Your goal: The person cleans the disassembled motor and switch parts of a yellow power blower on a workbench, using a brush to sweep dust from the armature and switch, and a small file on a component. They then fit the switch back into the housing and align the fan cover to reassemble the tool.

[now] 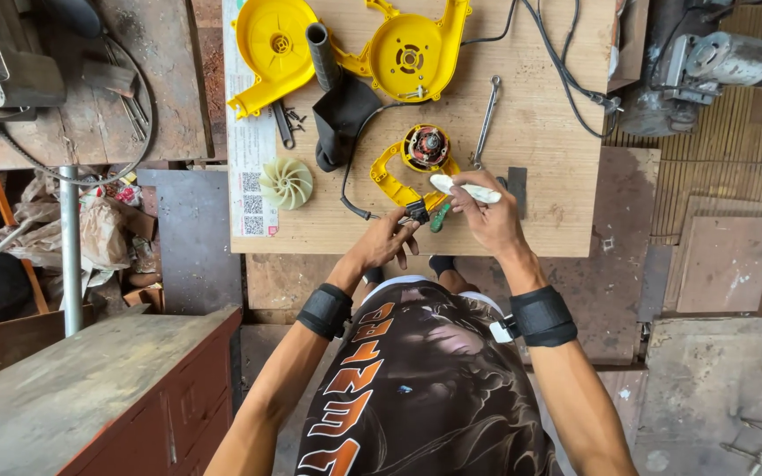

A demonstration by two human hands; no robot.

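Right grip (485, 214) holds a white tube (466, 188) above the yellow motor housing (403, 172); left grip (387, 242) pinches its black switch (416, 211) at six o'clock.

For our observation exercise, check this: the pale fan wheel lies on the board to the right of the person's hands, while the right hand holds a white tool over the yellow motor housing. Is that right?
One detail is wrong. In the head view the pale fan wheel lies to the left of the hands, not the right. The right hand does hold a white tool over the yellow motor housing.
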